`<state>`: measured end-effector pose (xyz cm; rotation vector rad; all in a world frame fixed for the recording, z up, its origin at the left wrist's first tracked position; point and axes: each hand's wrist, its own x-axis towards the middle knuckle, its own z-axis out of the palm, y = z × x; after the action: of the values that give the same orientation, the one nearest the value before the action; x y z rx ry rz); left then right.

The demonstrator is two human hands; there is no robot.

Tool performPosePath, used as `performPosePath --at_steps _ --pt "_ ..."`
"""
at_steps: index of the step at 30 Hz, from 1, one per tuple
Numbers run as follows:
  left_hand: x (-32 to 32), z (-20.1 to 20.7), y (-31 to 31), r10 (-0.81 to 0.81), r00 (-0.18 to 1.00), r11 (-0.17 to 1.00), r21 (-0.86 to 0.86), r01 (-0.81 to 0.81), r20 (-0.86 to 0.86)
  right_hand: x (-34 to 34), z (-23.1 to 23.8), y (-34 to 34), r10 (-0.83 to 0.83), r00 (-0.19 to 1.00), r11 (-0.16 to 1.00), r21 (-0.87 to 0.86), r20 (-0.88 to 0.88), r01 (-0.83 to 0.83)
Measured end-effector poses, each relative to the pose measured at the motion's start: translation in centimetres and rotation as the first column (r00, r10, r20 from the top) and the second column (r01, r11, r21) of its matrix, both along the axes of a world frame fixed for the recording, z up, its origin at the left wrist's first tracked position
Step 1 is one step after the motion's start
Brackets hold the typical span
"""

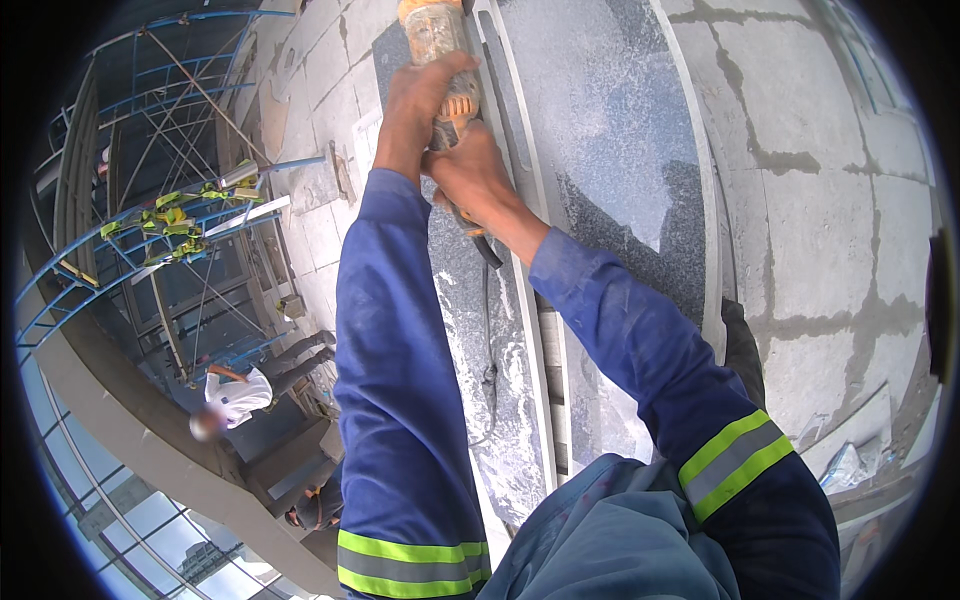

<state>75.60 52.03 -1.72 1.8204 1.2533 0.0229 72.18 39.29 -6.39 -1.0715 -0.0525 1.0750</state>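
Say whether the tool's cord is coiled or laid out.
Laid out: the cord runs from the tool down over the slab, with one small lump.

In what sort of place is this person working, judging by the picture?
Most likely a construction site: blue scaffolding stands at the left, grey stone-like slabs lie in front of the person, and the left hand and right hand grip a dusty orange power tool.

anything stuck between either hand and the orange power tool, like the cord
Nothing visible. The left hand grips the power tool by its body and the right hand by its rear, both bare. The black cord trails below the hands. The tool's far end is out of view.
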Motion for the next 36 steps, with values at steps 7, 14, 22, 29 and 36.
performPosePath --at_steps 7,14,22,29,36 --pt "-0.1 -1.0 0.6 -0.007 0.998 0.999 0.035 0.005 0.064 0.1 -0.5 0.8 -0.002 1.0 1.0 -0.017 -0.026 0.002" --pt "0.1 -0.7 0.6 -0.003 0.999 1.0 0.028 0.001 0.049 0.7 -1.0 0.9 0.075 0.997 0.997 -0.006 0.007 -0.075" --pt "0.1 -0.1 -0.2 -0.01 0.999 1.0 0.003 0.01 0.035 0.1 0.1 -0.1 -0.01 1.0 1.0 0.007 -0.023 0.011" --pt "0.0 0.4 -0.6 0.019 1.0 1.0 -0.005 -0.019 0.005 0.0 0.6 -0.8 0.01 1.0 1.0 -0.001 -0.017 -0.01" --pt "-0.2 -0.2 -0.1 0.014 1.0 1.0 -0.003 -0.014 0.016 -0.2 0.1 -0.3 -0.006 1.0 1.0 -0.003 -0.011 0.006"
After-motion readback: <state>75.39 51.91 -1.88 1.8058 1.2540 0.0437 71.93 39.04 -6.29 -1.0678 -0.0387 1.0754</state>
